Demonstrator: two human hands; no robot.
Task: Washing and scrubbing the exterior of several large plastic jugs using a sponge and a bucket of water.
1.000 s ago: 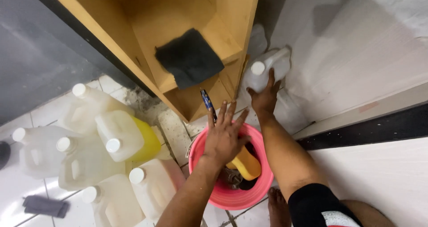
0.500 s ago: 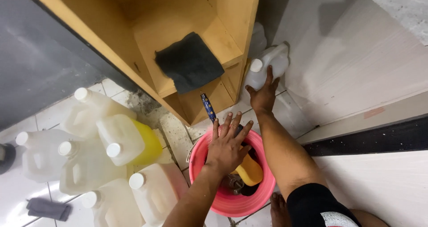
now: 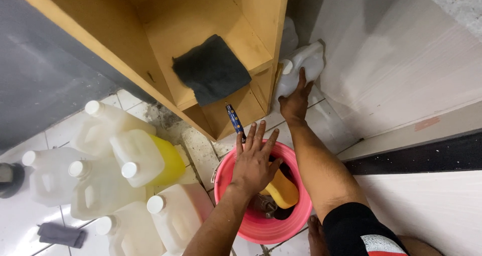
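My right hand is stretched forward and grips a white plastic jug with a white cap, which stands on the floor between the wooden shelf unit and the white wall. My left hand hovers with fingers spread over the rim of a pink bucket. The bucket holds a yellow object and some dark items. A blue pen-like tool sticks up just beyond my left fingertips.
A dark grey cloth lies on the shelf. Several white-capped jugs cluster on the tiled floor at the left, one with yellow liquid. A grey rag lies at bottom left. My bare foot is beside the bucket.
My right hand has pushed the white jug a little farther back toward the wall corner. My left hand has stayed spread above the bucket.
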